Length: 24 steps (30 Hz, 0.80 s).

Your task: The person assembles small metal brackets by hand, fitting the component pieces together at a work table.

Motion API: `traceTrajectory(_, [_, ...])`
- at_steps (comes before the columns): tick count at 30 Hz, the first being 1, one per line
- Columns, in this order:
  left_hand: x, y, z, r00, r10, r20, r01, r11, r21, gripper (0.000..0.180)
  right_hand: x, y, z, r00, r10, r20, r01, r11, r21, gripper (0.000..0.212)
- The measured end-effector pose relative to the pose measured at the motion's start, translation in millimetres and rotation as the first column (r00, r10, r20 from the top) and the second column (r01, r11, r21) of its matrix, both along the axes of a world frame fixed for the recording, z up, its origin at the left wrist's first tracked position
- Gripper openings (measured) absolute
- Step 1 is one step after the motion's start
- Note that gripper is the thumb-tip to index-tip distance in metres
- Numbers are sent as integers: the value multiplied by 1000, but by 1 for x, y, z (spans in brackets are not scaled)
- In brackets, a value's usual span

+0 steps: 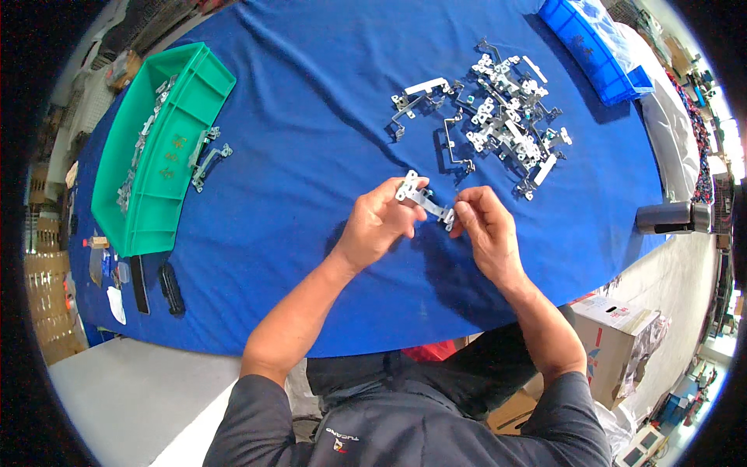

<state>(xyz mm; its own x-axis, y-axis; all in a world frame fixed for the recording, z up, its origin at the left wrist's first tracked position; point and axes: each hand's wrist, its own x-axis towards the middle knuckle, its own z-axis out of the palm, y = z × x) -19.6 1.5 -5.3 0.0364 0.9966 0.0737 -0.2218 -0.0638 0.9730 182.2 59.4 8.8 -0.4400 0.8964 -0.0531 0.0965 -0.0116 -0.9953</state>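
Observation:
Between my two hands, above the blue cloth, is a silvery metal bracket (421,199) with flat ends and holes. My left hand (377,221) is closed on its upper left end, thumb and fingers gripping it. At the lower right end, my right hand (484,227) pinches the bracket between thumb and fingers. Beyond my hands, to the right, lies a loose pile of similar metal brackets (510,117). A few brackets lie apart from the pile, among them a thin dark one (450,140).
At the left stands a green plastic bin (167,167) with metal brackets inside; another bracket (208,163) lies beside it. A blue bin (587,47) sits at the far right. A black phone-like slab (139,285) and a dark elongated object (170,289) lie near the left edge.

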Motion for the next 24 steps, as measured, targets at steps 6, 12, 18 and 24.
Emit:
traceTrajectory(6, [11, 5, -12, 966, 215, -146, -201, 974, 100, 32, -3, -11, 3, 953, 273, 130, -266, 962, -64, 12])
traceTrajectory(12, [15, 2, -6, 921, 252, -298, -254, 967, 34, 30, 4, -2, 6, 964, 146, 221, -188, 965, 184, 12])
traceTrajectory(18, [15, 0, -7, 930, 200, -309, -213, 977, -9, 29, 7, 4, 9, 967, 107, 232, -163, 958, 237, 12])
traceTrajectory(24, [17, 2, -6, 908, 220, -355, -206, 975, 78, 27, 7, 4, 10, 965, 98, 243, -151, 965, 213, 11])
